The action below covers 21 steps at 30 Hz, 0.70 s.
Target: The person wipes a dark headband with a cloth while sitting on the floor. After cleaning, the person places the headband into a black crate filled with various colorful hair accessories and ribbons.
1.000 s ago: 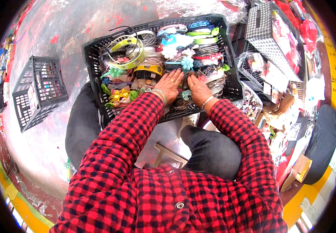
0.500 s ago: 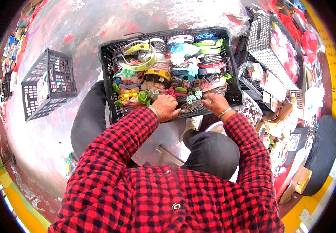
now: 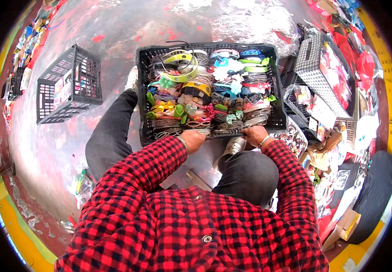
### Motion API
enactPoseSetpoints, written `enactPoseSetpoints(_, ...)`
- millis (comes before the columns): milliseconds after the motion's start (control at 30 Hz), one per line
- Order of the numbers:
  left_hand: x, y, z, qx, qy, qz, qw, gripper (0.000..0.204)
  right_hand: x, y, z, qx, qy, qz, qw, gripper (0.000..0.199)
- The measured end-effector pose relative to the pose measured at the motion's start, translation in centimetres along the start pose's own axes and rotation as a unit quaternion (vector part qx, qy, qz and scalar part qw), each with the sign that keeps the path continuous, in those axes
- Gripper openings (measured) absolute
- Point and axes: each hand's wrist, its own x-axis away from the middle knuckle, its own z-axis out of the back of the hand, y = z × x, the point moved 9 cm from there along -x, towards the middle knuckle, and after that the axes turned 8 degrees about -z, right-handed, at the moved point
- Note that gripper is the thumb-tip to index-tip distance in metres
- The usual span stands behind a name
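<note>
In front of me is a black plastic crate [image 3: 142, 109] packed with rows of headbands, many with bows and flowers. A yellow headband [image 3: 198, 89] and a lime-green one [image 3: 182, 63] lie on top at the left half. My left hand [image 3: 193, 139] is closed at the near rim, left of the middle, its fingers curled over the edge. Closed too, my right hand [image 3: 255, 135] grips the same near rim farther right, its thumb on top. The fingertips of both hands are hidden behind the rim and the headbands.
An open black crate [image 3: 85, 86] with cards inside stands on the floor at left. At right are a black-and-white patterned box [image 3: 308, 56], clear plastic bags and piled goods. Crumpled clear plastic [image 3: 264, 27] lies at the far side. A dark cushion-like bundle [image 3: 375, 195] sits at lower right.
My hands have drawn back from the headbands to the crate's near rim, and the left one has closed there. The whole view has shifted, with the crate appearing farther right.
</note>
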Motion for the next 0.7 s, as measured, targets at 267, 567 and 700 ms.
enactPoseSetpoints(267, 3.6, -2.0, 0.5, -0.022, -0.055, 0.057, 0.997, 0.015, -0.4, -4.3, -0.2, -0.065, -0.082, 0.118, 0.987, 0.047)
enactPoseSetpoints(567, 2.0, -4.1, 2.0, 0.089, -0.123, 0.011, 0.988, 0.025, 0.9, -0.8, 1.6, -0.339, 0.016, 0.063, 0.939, 0.047)
enactPoseSetpoints(700, 0.3, -11.5, 14.3, 0.147, 0.310, 0.128, 0.931, 0.027, 0.9, 1.7, 1.6, -0.466, 0.064, -0.003, 0.882, 0.037)
